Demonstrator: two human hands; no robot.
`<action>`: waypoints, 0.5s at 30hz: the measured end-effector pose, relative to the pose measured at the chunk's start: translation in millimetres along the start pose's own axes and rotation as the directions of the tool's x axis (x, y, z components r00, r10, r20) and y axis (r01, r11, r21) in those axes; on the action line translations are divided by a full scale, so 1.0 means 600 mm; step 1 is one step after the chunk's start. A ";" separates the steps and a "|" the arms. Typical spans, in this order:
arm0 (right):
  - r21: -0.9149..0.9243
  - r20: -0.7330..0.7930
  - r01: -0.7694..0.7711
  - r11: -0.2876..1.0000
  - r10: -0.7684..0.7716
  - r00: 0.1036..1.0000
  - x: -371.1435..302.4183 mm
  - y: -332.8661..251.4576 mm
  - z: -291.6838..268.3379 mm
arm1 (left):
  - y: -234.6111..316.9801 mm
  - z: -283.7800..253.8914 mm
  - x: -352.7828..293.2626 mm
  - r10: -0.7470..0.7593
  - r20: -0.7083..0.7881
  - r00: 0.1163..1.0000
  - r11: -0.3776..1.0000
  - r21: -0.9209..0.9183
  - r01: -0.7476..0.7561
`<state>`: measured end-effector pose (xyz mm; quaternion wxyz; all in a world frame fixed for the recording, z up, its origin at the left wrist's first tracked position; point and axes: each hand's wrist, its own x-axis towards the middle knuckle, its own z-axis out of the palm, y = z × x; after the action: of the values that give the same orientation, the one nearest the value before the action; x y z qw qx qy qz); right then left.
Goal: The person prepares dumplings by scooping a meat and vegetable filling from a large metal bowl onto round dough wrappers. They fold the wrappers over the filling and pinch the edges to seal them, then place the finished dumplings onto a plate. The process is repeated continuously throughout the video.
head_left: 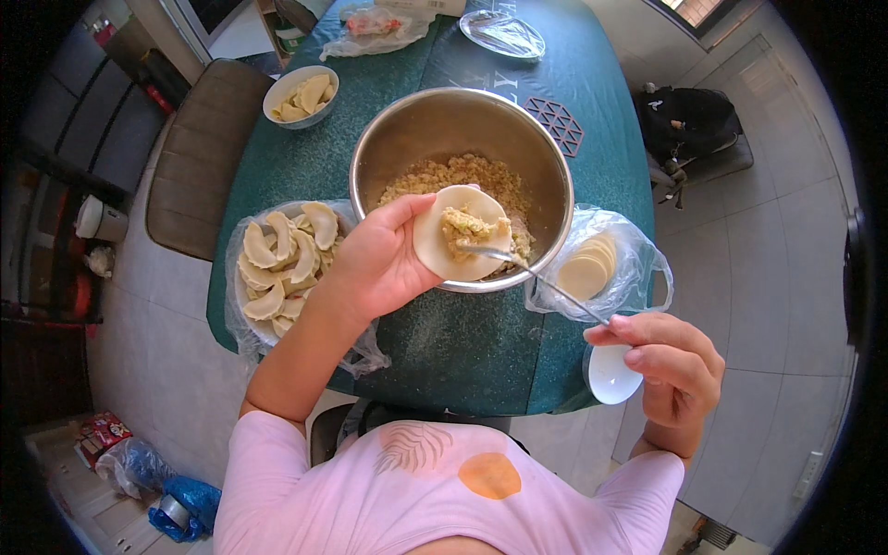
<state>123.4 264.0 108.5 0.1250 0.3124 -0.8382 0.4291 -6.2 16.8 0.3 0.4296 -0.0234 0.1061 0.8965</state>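
Note:
A round dumpling wrapper point(432, 242) rests on the fingers of my left hand point(381, 264), its thumb over the wrapper's edge. On the wrapper sits a mound of pale, crumbly filling point(467, 228). My right hand point(671, 356) pinches the handle of a metal spoon point(560, 291), whose tip touches the filling. Beneath the wrapper stands a large steel bowl point(407, 129) with more filling point(490, 178) at its bottom. Left of my left hand, folded dumplings point(282, 248) lie in a plastic-lined dish. A small white bowl point(615, 375) sits by my right hand.
Stacked wrappers point(589, 266) lie in a clear plastic bag point(638, 277) at the right. Farther back on the green table cover point(444, 356) are a bowl of dumplings point(303, 95), a hexagonal trivet point(557, 127) and a film-covered plate point(502, 35). A padded chair point(217, 148) stands left.

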 end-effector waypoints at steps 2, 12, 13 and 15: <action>-0.030 0.005 -0.029 0.999 0.030 1.000 0.004 -0.001 0.009 | -0.003 0.009 0.000 -0.004 -0.060 0.998 0.999 0.043 0.007; -0.052 -0.022 0.043 0.998 -0.044 0.999 0.000 0.010 0.010 | -0.008 0.004 -0.004 -0.004 -0.043 0.999 1.000 0.021 0.005; -0.090 -0.072 0.027 0.996 -0.034 0.997 -0.005 0.009 0.009 | -0.007 0.005 -0.004 0.006 -0.056 0.998 1.000 0.016 -0.005; -0.163 -0.172 -0.009 0.987 -0.019 0.985 -0.012 0.010 0.009 | -0.007 0.005 -0.003 0.025 -0.082 0.996 1.000 0.008 -0.025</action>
<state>125.8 265.2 98.0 0.2235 0.2649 -0.8558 0.3841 -1.7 18.4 3.0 0.4138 -0.0573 0.1268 0.8997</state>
